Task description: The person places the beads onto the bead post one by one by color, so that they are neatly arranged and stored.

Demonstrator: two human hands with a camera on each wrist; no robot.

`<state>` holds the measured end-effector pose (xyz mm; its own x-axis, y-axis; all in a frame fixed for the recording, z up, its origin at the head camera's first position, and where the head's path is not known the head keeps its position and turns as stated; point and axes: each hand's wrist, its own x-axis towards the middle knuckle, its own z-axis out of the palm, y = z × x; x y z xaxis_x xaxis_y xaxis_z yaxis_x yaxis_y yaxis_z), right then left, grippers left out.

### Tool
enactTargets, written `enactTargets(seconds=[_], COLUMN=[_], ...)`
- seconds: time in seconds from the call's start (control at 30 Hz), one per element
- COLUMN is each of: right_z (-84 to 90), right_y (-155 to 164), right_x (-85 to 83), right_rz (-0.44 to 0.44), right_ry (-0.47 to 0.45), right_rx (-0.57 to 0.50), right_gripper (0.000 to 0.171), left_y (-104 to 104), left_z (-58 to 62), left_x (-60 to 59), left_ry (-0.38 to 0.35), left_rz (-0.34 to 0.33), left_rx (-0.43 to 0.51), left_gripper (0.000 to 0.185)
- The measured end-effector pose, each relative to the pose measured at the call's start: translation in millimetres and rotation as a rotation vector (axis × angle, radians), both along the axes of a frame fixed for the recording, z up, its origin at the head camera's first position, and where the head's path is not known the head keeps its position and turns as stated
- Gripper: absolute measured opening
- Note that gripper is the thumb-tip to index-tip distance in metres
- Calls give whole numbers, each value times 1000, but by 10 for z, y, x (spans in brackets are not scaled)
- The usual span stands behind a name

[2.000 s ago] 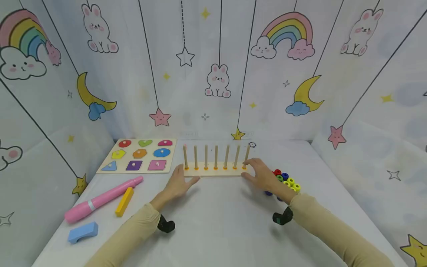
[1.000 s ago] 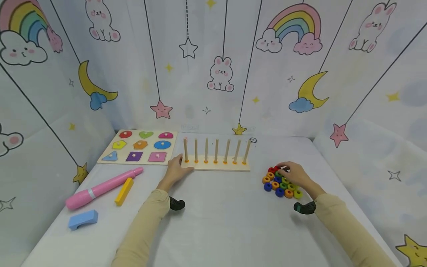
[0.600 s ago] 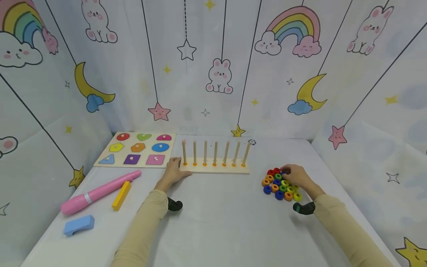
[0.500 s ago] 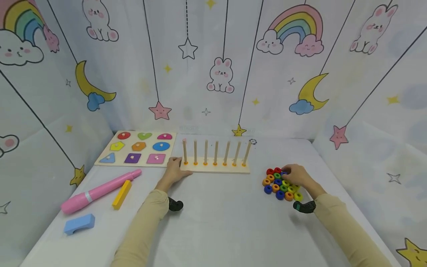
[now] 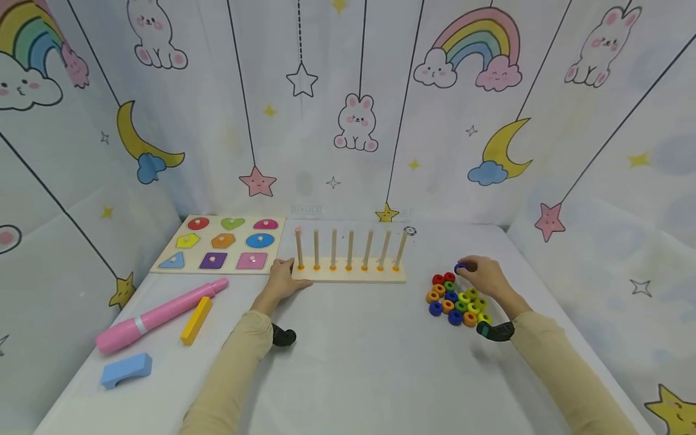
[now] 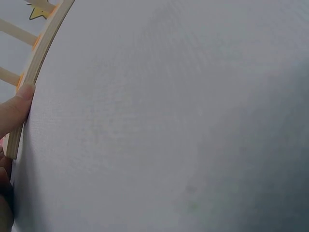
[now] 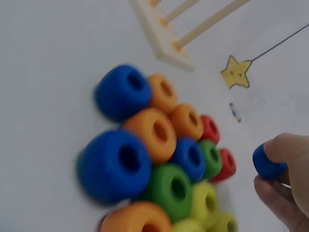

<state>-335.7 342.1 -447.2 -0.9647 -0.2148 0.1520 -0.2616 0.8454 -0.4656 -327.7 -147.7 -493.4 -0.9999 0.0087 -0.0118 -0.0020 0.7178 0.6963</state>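
A wooden peg board (image 5: pixel 348 275) with a row of several upright bare pegs stands at the back middle. My left hand (image 5: pixel 280 284) grips its left end; in the left wrist view the thumb (image 6: pixel 17 108) lies on the front edge and the other fingers are around the end. My right hand (image 5: pixel 486 278) pinches a blue bead (image 7: pixel 268 163) between thumb and fingers, raised just past the far side of a cluster of beads. That cluster holds red, orange, green, yellow and blue beads (image 5: pixel 455 318) with holes through them, lying close together on the table.
A shape puzzle board (image 5: pixel 217 266) lies at the back left. In front of it are a pink plastic stick (image 5: pixel 163 316), a yellow block (image 5: pixel 197 321) and a blue arched block (image 5: pixel 126 370). Patterned cloth walls (image 5: pixel 304 139) enclose the table.
My right hand went from the peg board's right end to the beads and lifted a blue one off the cluster. My left hand keeps hold of the board's left end.
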Motion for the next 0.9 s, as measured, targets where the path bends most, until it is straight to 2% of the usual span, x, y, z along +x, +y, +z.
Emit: enactTargets(seconds=[0.23, 0.5, 0.63, 0.8, 0.9], right_z=[282, 709, 838, 885, 898], right_y=[-344, -874, -1172, -1494, -1666], right_x=[-274, -611, -682, -694, -697], right_rz=[-14, 12, 64, 150, 180], right_ry=[5, 42, 69, 85, 88], right_rx=[-120, -175, -218, -263, -268], right_gripper=[35, 34, 34, 31, 30], left_y=[-4, -33, -26, -1, 7], left_z=[57, 134, 129, 87, 52], left_x=[-2, 0, 17, 43, 55], left_ry=[1, -9, -20, -46, -34], left_rz=[-2, -9, -4, -8, -3], left_rx=[-9, -23, -16, -12, -8], left_gripper=[84, 85, 85, 86, 86])
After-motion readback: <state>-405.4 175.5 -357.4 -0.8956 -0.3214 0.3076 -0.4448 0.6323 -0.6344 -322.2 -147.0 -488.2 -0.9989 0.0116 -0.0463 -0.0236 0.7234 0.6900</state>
